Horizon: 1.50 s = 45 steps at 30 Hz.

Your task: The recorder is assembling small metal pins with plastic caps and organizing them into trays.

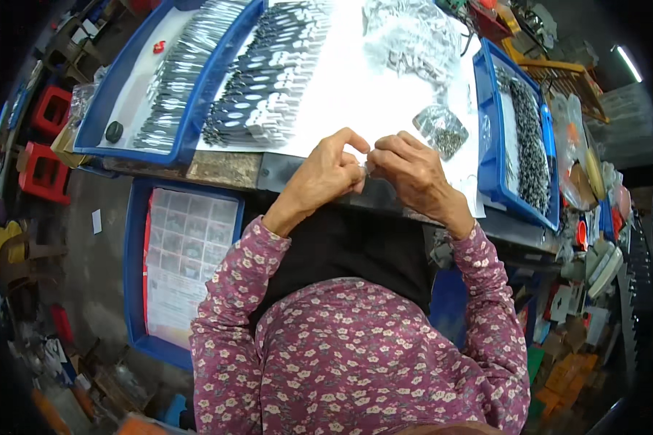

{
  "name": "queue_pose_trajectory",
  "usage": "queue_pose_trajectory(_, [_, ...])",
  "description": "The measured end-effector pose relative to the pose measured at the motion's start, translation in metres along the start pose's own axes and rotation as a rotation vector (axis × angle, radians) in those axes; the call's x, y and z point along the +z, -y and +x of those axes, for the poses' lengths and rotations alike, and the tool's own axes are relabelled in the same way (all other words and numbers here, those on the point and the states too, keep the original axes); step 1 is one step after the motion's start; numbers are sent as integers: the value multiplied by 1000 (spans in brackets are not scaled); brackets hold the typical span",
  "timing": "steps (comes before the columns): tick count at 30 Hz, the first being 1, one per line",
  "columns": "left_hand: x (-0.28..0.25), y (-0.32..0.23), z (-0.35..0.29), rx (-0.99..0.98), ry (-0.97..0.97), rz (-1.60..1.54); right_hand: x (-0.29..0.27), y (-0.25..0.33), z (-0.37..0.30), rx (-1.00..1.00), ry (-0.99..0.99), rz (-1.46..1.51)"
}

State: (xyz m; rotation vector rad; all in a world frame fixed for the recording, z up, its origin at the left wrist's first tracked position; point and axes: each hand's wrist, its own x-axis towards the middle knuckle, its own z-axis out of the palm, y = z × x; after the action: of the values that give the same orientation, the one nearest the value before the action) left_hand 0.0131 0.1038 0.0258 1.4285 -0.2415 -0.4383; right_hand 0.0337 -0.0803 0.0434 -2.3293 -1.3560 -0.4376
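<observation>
My left hand (325, 172) and my right hand (416, 172) meet fingertip to fingertip over the table's near edge. Both are closed in a pinch around something tiny and pale, too small to name and mostly covered by the fingers. Just beyond my right hand lies a flat clear bag (442, 130) of small metal parts. Past the left hand, dark and silver flat pieces with pale ends (276, 80) are laid in overlapping rows on the white table covering (341, 87). Farther back sits a heap of clear plastic bags (413, 43) with small parts inside.
A blue tray (189, 123) of thin silver pieces stands at the left, and another blue tray (490, 145) of small black parts at the right. Below the table's left side is a blue crate (133, 290) holding a divided clear case (192, 228). Red stools (42, 174) stand farther left.
</observation>
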Motion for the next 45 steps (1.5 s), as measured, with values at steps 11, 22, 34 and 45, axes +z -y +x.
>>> queue_pose_trajectory(11, [14, -7, 12, 816, -628, 874, -23, -44, 46, 42, -109, -82])
queue_pose_trajectory(22, [14, 44, 10, 622, -473, 773, 16, -125, 143, 125, -251, -288])
queue_pose_trajectory(34, [11, 47, 10, 593, -473, 756, 55, -159, 196, 189, -184, -324])
queue_pose_trajectory(45, [9, 46, 9, 625, -465, 772, 61, -108, 181, 70, -186, -114])
